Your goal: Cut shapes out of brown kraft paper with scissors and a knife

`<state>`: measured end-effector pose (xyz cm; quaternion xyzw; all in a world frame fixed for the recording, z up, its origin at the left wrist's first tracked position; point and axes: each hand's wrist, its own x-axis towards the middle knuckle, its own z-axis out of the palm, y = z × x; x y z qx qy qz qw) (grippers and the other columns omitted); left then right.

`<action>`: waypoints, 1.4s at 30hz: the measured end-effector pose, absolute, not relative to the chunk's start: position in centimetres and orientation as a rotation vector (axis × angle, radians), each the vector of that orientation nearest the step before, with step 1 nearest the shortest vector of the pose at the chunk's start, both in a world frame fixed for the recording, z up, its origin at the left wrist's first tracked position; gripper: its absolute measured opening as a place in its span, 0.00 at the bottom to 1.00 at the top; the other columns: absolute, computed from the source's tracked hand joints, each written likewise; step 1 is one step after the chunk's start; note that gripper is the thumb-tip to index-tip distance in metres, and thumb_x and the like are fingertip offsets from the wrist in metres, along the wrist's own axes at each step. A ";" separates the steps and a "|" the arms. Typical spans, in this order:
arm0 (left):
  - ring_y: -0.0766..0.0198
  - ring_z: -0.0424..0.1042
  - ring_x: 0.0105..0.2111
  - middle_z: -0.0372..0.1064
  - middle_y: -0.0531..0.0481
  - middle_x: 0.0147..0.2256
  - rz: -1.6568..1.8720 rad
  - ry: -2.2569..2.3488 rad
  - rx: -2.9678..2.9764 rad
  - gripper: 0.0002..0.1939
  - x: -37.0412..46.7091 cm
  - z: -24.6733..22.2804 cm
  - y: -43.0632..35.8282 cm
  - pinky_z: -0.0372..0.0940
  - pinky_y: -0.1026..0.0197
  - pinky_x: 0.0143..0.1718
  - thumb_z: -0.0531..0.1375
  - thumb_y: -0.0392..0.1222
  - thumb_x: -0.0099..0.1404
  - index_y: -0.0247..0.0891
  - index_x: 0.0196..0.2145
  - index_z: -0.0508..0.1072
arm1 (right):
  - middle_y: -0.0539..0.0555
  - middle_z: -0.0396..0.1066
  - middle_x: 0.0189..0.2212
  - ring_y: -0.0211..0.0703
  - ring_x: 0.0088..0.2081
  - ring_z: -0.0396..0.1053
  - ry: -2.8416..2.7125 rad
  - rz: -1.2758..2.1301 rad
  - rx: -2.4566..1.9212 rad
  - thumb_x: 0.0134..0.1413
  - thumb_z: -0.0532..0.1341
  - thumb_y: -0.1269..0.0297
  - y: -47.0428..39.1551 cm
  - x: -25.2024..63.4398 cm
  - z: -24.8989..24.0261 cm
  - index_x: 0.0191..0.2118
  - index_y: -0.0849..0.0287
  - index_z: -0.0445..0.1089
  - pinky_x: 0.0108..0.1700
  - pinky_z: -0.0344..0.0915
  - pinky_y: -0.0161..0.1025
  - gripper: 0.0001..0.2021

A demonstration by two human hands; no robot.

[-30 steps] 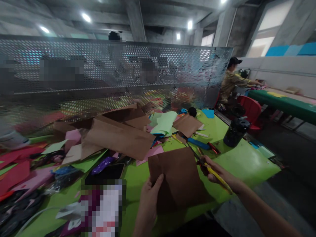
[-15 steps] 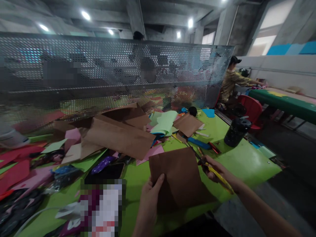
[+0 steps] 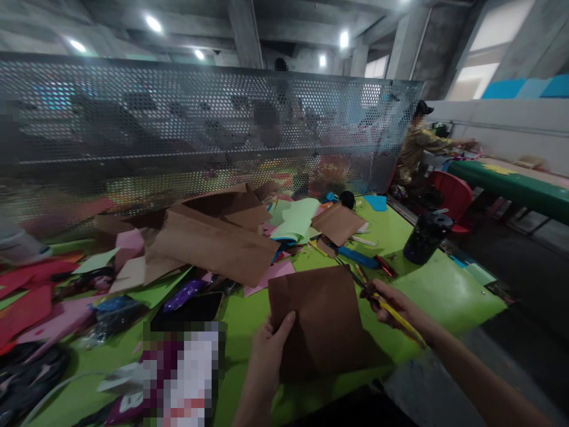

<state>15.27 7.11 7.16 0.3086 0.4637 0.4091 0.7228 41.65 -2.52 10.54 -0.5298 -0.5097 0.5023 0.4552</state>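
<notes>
Above green tabletop, left fingers (image 3: pixel 288 320) clamped on squarish brown sheet (image 3: pixel 320 320), right fingers (image 3: pixel 376 299) around yellow-handled scissors (image 3: pixel 395 317)

A perforated screen (image 3: pixel 178 130) crosses the upper frame; a black cup (image 3: pixel 425 238) and red chair (image 3: pixel 451 193) sit right, a phone (image 3: pixel 189 311) lower left.

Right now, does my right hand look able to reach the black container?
Probably yes: your right hand is near the black container, and bare green table lies between them. However, it holds the yellow-handled scissors, so it may need to free its fingers before gripping.
</notes>
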 end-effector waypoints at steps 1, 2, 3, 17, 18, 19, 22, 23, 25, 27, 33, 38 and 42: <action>0.55 0.80 0.36 0.81 0.45 0.37 0.905 1.028 0.681 0.27 15.3 7.2 7.1 0.74 0.58 0.39 0.76 0.46 0.45 0.36 0.42 0.77 | 0.46 0.56 0.28 0.32 0.24 0.49 -1.280 1.229 -1.312 0.48 0.68 0.42 -2.5 41.8 10.5 0.45 0.56 0.66 0.22 0.46 0.31 0.26; 0.55 0.80 0.36 0.81 0.46 0.37 0.903 1.030 0.684 0.27 15.2 7.2 7.2 0.74 0.58 0.39 0.76 0.46 0.45 0.36 0.42 0.77 | 0.46 0.56 0.28 0.32 0.24 0.50 -1.298 1.216 -1.320 0.48 0.68 0.42 -2.5 41.9 10.4 0.45 0.56 0.66 0.22 0.46 0.31 0.27; 0.55 0.80 0.36 0.81 0.46 0.37 0.901 1.031 0.687 0.27 15.2 7.2 7.2 0.73 0.58 0.39 0.76 0.47 0.45 0.36 0.42 0.77 | 0.46 0.56 0.28 0.33 0.25 0.50 -1.314 1.203 -1.331 0.48 0.68 0.42 -2.5 42.0 10.4 0.45 0.56 0.66 0.22 0.46 0.31 0.27; 0.52 0.79 0.40 0.81 0.45 0.38 0.851 1.007 0.783 0.29 14.7 7.8 7.4 0.72 0.57 0.41 0.75 0.50 0.45 0.35 0.44 0.76 | 0.48 0.58 0.30 0.37 0.29 0.54 -1.523 1.065 -1.426 0.51 0.66 0.44 -2.8 43.5 10.6 0.43 0.57 0.65 0.28 0.54 0.33 0.23; 0.52 0.79 0.40 0.81 0.44 0.38 0.846 1.012 0.795 0.29 14.6 7.9 7.4 0.72 0.57 0.41 0.75 0.51 0.45 0.35 0.43 0.76 | 0.48 0.58 0.30 0.37 0.30 0.55 -1.533 1.062 -1.428 0.51 0.66 0.45 -2.8 43.6 10.6 0.43 0.57 0.65 0.28 0.54 0.33 0.23; 0.51 0.79 0.41 0.81 0.44 0.38 0.842 1.018 0.804 0.29 14.6 8.0 7.4 0.71 0.57 0.41 0.75 0.51 0.45 0.35 0.43 0.76 | 0.48 0.58 0.30 0.38 0.30 0.55 -1.541 1.063 -1.432 0.51 0.66 0.46 -2.9 43.8 10.6 0.43 0.57 0.65 0.29 0.54 0.33 0.22; 0.50 0.79 0.42 0.81 0.43 0.40 0.831 1.041 0.813 0.30 14.5 8.2 7.5 0.71 0.56 0.41 0.75 0.52 0.43 0.35 0.42 0.76 | 0.48 0.58 0.31 0.38 0.31 0.55 -1.545 1.073 -1.462 0.52 0.67 0.49 -3.0 44.1 10.5 0.44 0.56 0.65 0.31 0.54 0.33 0.20; 0.50 0.79 0.42 0.81 0.43 0.40 0.830 1.042 0.816 0.30 14.5 8.3 7.5 0.71 0.56 0.42 0.75 0.52 0.43 0.35 0.42 0.77 | 0.48 0.58 0.31 0.38 0.31 0.55 -1.541 1.076 -1.471 0.52 0.67 0.50 -3.1 44.2 10.5 0.44 0.56 0.65 0.31 0.55 0.33 0.20; 0.50 0.79 0.41 0.80 0.43 0.40 0.826 1.040 0.826 0.30 14.4 8.4 7.6 0.71 0.56 0.41 0.75 0.52 0.43 0.35 0.42 0.77 | 0.48 0.58 0.32 0.38 0.32 0.55 -1.542 1.079 -1.483 0.52 0.67 0.49 -3.2 44.3 10.6 0.44 0.56 0.65 0.31 0.55 0.33 0.20; 0.50 0.79 0.41 0.81 0.43 0.40 0.823 1.037 0.842 0.30 14.3 8.4 7.7 0.71 0.56 0.41 0.75 0.53 0.44 0.35 0.42 0.77 | 0.48 0.59 0.32 0.39 0.32 0.56 -1.545 1.078 -1.488 0.51 0.67 0.49 -3.3 44.4 10.8 0.43 0.56 0.65 0.32 0.55 0.33 0.21; 0.50 0.79 0.38 0.80 0.42 0.40 0.807 1.064 0.926 0.28 13.9 8.0 8.2 0.71 0.55 0.40 0.74 0.55 0.46 0.35 0.41 0.78 | 0.48 0.61 0.32 0.39 0.32 0.57 -1.571 1.070 -1.505 0.50 0.67 0.45 -3.2 44.7 11.3 0.43 0.57 0.66 0.32 0.55 0.34 0.23; 0.49 0.79 0.40 0.80 0.42 0.41 0.804 1.058 0.967 0.30 13.8 8.0 8.4 0.71 0.54 0.42 0.74 0.57 0.45 0.36 0.42 0.78 | 0.49 0.62 0.32 0.38 0.32 0.58 -1.609 1.043 -1.523 0.52 0.65 0.42 -3.3 44.9 11.5 0.42 0.58 0.67 0.32 0.56 0.34 0.24; 0.49 0.78 0.42 0.80 0.42 0.42 0.763 1.039 1.025 0.29 13.6 8.2 8.7 0.70 0.56 0.41 0.73 0.57 0.47 0.36 0.43 0.78 | 0.49 0.64 0.31 0.39 0.32 0.58 -1.641 1.025 -1.558 0.53 0.64 0.41 -3.5 45.2 11.6 0.42 0.58 0.67 0.32 0.57 0.34 0.24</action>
